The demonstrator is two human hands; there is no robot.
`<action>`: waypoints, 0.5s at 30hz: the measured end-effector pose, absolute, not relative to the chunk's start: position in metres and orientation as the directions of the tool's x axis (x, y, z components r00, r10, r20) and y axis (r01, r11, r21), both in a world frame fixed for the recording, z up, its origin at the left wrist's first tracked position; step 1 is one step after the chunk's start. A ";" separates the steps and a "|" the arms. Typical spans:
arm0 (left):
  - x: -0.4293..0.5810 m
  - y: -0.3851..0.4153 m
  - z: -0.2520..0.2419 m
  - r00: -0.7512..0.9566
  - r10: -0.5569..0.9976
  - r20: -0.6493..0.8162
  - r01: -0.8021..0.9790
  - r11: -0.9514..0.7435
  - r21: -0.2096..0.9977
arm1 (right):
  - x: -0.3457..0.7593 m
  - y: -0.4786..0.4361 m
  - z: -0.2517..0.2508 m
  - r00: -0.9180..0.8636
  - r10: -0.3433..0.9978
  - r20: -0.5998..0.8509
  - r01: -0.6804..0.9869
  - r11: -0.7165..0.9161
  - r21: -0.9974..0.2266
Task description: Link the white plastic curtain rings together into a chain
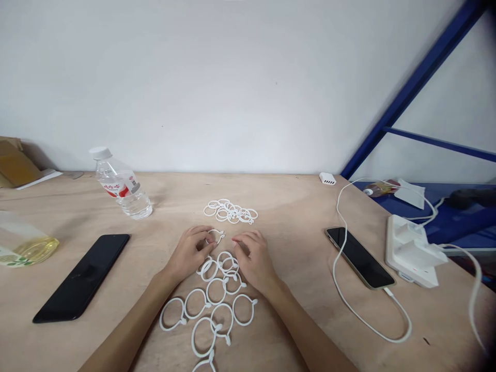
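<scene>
While a ring (222, 236) is pinched by the left hand (196, 249), the right hand (251, 254) is seen empty beside it; midway work is suggested by piled rings (231, 212) beyond it, loose rings (225, 283) before it.

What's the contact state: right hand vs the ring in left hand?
Apart: the head view shows bare tabletop between the right hand and the white ring.
</scene>
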State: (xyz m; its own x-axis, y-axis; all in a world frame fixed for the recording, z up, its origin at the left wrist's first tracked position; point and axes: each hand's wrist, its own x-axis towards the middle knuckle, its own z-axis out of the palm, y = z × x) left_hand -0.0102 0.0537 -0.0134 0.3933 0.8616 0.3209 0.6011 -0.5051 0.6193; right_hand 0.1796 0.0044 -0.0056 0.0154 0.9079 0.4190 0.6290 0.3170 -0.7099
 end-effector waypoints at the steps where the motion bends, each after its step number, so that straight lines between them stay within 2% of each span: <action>1: -0.010 0.052 -0.013 0.411 0.853 0.322 0.587 -0.518 0.623 | 0.180 0.004 -0.005 0.022 0.910 0.414 0.631 0.309 -0.712; 7: -0.005 0.041 -0.006 0.475 0.815 0.333 0.486 -0.558 0.673 | 0.179 0.004 -0.003 0.031 0.928 0.370 0.578 0.285 -0.764; 11: -0.002 0.035 -0.001 0.459 0.831 0.315 0.463 -0.527 0.713 | 0.180 0.007 -0.003 0.075 0.930 0.360 0.440 0.293 -0.849; 15: 0.002 0.027 0.004 0.405 0.863 0.303 0.468 -0.481 0.741 | 0.181 0.006 -0.001 0.130 0.950 0.283 0.316 0.231 -0.920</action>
State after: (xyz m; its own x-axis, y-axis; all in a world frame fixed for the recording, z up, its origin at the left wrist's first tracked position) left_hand 0.0024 0.0269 0.0042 0.4051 0.8626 0.3032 0.4684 -0.4805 0.7414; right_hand 0.1812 0.0063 -0.0012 0.1298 0.9503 0.2830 0.3156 0.2309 -0.9204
